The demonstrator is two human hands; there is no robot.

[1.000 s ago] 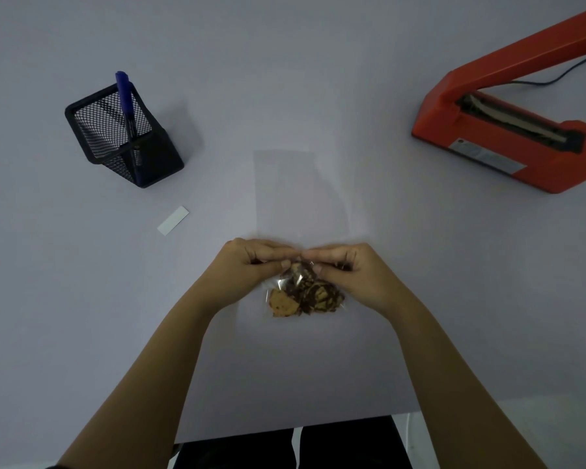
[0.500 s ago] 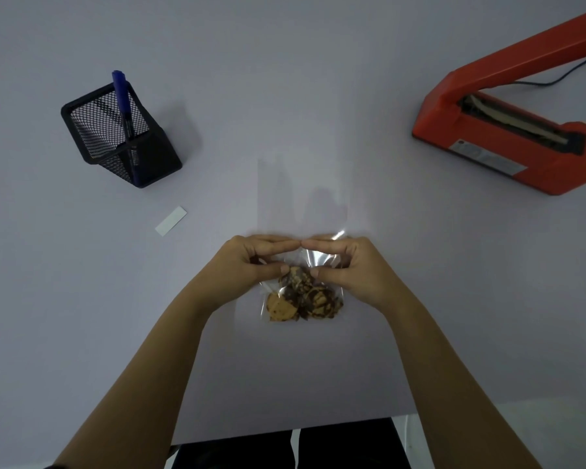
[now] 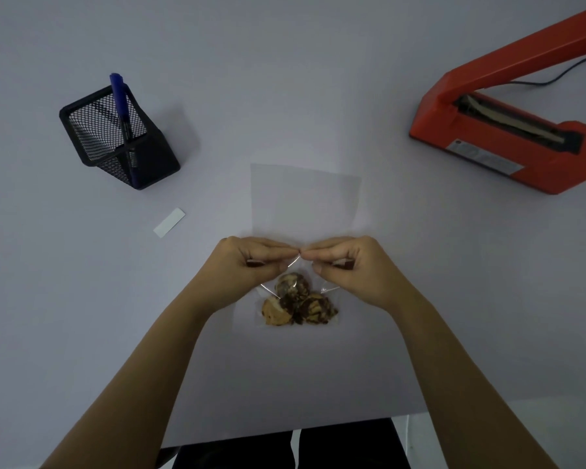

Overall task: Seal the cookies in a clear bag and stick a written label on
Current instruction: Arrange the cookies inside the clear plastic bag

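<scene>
A clear bag (image 3: 329, 292) with several brown chocolate-marbled cookies (image 3: 296, 304) lies on the table's near middle. My left hand (image 3: 247, 265) and my right hand (image 3: 349, 269) pinch the bag's upper film between thumb and fingers, fingertips almost meeting above the cookies. A white blank label (image 3: 169, 222) lies to the left. A blue pen (image 3: 122, 110) stands in a black mesh holder (image 3: 119, 138) at the far left.
An orange heat sealer (image 3: 508, 143) with its arm raised stands at the far right, its cable trailing behind. A flat clear sheet or second bag (image 3: 305, 198) lies just beyond my hands. The table's near edge (image 3: 285, 434) is close to my body.
The bag's top has been drawn up and away from the cookies, and my fingertips have come together at its middle. The cookies have settled toward the bag's bottom.
</scene>
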